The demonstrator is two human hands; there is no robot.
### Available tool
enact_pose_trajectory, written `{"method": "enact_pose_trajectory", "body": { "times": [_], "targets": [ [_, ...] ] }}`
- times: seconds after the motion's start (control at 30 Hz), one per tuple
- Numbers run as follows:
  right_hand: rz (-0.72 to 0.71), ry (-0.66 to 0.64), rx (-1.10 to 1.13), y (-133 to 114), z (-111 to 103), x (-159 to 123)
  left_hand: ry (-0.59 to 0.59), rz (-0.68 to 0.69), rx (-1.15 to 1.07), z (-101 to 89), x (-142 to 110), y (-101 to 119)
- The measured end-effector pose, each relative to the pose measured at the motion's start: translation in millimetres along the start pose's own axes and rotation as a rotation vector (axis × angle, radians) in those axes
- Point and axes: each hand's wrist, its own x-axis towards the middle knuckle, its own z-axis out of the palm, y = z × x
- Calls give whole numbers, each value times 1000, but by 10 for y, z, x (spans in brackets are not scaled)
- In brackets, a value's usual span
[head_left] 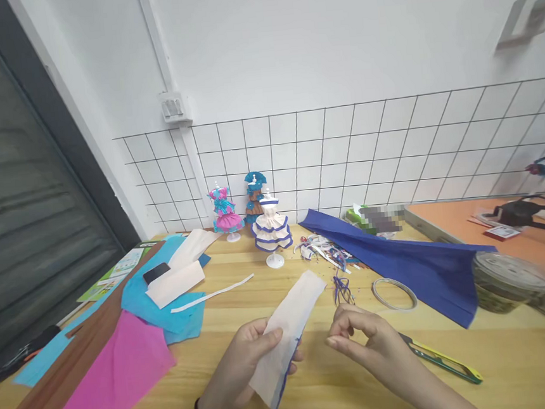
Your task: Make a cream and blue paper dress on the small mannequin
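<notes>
My left hand (257, 358) grips a white crepe paper strip (292, 320), thumb on top and fingers beneath. A narrow dark blue edging runs along the strip's lower right side. To the right of the strip is my right hand (368, 342), apart from it, with thumb and forefinger pinched together; anything between them is too small to make out. Beyond the hands stands a miniature dress form (271, 230) wearing a white tiered dress with blue edges. Thin blue paper strips (343, 289) lie just past my right hand.
Pink (111, 378), light blue (152, 301) and brown crepe paper (46, 399) cover the left side. Two more dressed forms stand behind. Paper scraps (324, 251), blue crepe paper (402, 263), a tape ring (395, 294), a yellow-and-green slender tool (446, 360) and a clear container (510, 279) lie right.
</notes>
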Motion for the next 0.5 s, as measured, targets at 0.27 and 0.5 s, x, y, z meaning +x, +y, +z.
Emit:
{"method": "enact_pose_trajectory", "body": {
  "times": [0.27,0.5],
  "targets": [
    [-113,-23,25,-98,175,-8,11,1,41,112,52,-24],
    [-85,-55,142,-107,237,53,1,5,56,131,61,-3]
  ]
}}
